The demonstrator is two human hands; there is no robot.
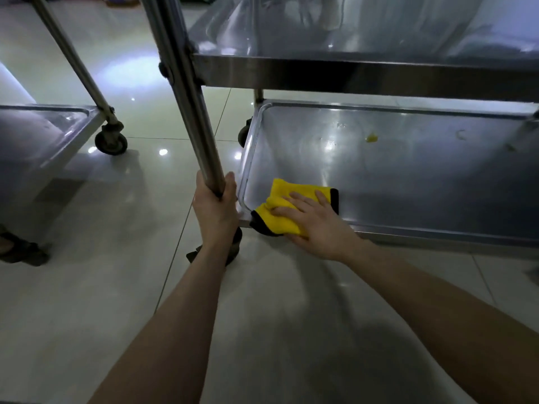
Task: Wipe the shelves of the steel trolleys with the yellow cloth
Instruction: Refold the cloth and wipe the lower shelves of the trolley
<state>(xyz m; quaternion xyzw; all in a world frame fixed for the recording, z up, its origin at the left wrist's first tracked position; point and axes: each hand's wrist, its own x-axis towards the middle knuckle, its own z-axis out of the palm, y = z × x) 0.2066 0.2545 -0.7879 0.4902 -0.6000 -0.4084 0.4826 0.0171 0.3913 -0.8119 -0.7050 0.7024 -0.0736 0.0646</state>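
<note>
Pressing yellow cloth (pixel 281 196) into bottom shelf (pixel 408 182) corner, right hand (pixel 316 223) flat-fingered (left hand (pixel 215 208) grips post (pixel 189 97)).

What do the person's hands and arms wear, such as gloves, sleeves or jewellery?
Nothing worn is visible. The left hand and the right hand are bare: no gloves, no rings showing. The left forearm and the right forearm are bare to the picture's edge, with no sleeve, watch or bracelet.

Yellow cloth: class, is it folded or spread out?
Folded: the yellow cloth shows stacked layers, its black edging doubled over, pressed under the right hand.
</note>
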